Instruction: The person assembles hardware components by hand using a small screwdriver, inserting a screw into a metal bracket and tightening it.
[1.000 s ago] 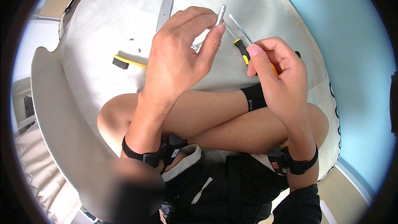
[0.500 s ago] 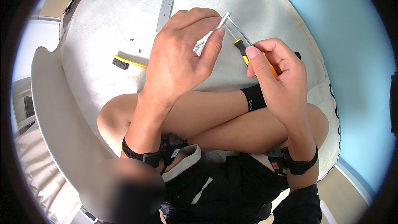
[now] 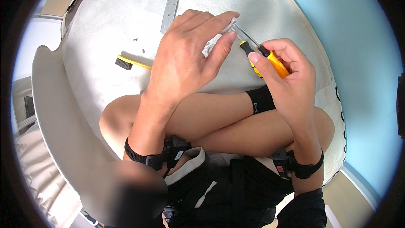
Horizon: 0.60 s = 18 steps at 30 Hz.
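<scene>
Between the fingertips of my left hand, a small silvery metal piece is pinched, partly covered by the fingers. My right hand is closed round the yellow-orange handle of a screwdriver, its shaft pointing up and left. The screwdriver's tip meets the end of the metal piece; whether it sits in a slot or screw head is too small to tell. Just behind the right thumb lies a second screwdriver with a black and yellow handle. A pale, shiny item shows partly behind my left thumb.
Left of my left hand lies a yellow brush with dark bristles, near a few dark specks. A perforated metal strip rests at the far side of the white padded surface. My crossed legs are below the hands; a blue wall stands right.
My left index finger has extended over the metal piece, which has tilted and dropped slightly. The screwdriver's handle has turned into fuller view as my right hand shifted a little to the right.
</scene>
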### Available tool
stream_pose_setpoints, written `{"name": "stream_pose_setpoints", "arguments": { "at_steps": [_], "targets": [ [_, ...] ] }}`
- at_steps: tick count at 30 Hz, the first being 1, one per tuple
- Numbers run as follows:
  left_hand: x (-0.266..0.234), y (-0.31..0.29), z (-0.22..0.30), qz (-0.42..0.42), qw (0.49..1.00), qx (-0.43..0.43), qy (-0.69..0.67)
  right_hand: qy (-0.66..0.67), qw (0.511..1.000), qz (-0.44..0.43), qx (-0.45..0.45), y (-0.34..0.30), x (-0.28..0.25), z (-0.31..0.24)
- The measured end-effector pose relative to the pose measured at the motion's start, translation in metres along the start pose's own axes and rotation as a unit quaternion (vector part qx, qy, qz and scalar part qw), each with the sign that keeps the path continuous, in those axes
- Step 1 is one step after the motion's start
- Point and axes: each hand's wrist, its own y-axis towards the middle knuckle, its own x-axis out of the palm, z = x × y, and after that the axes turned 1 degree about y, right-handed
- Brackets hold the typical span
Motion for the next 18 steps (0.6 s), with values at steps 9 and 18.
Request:
{"name": "stream_pose_setpoints", "arguments": {
  "at_steps": [9,18],
  "targets": [
    [0.004,0.0,-0.006,0.036,0.998,0.036,0.031,0.011,0.998,-0.036,0.056,-0.002,0.0,-0.004],
    [0.003,-0.002,-0.005,0.016,0.999,0.029,0.038,-0.014,0.999,0.01,-0.035,-0.003,0.006,0.001]
  ]
}}
